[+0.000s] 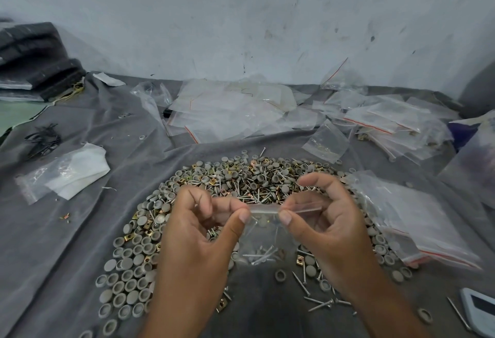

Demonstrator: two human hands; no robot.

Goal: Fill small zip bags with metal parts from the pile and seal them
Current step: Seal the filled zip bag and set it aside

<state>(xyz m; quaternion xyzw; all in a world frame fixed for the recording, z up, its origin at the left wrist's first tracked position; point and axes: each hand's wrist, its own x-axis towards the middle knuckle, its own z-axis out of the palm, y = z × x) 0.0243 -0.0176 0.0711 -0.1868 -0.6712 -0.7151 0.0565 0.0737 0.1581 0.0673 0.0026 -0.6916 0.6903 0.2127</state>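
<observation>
A small clear zip bag (263,241) hangs between the two hands, held up above the near middle of the pile (203,198). The left hand (198,230) pinches the left end of the bag's top strip between thumb and forefinger, its other fingers curled in. The right hand (329,225) pinches the strip a little further right in the same way, with its forefinger arched above. The strip runs level between the two thumbs and juts out past the right thumb. Whether the zip is pressed closed along its length cannot be told, since the plastic is clear and slightly blurred. In the bottom of the bag lies a small cluster of silver nails (261,256) with what looks like a grey cap or two.

The pile spreads in a wide ring round the hands: grey round caps, brass-coloured square clips and thin nails mixed together, lying on a creased grey cloth (80,230) that covers the worktop. Loose nails (317,303) lie scattered at the near right.

Just right of the pile sits a stack of bags (417,219) with red zip lines. Further back, along the foot of a stained pale wall (241,16), more clear bags (235,112) lie in a loose heap. At the left lie a crumpled white plastic piece (72,170) and a tangle of black bands (42,138). Dark folded material (34,56) is stacked at the far left.
</observation>
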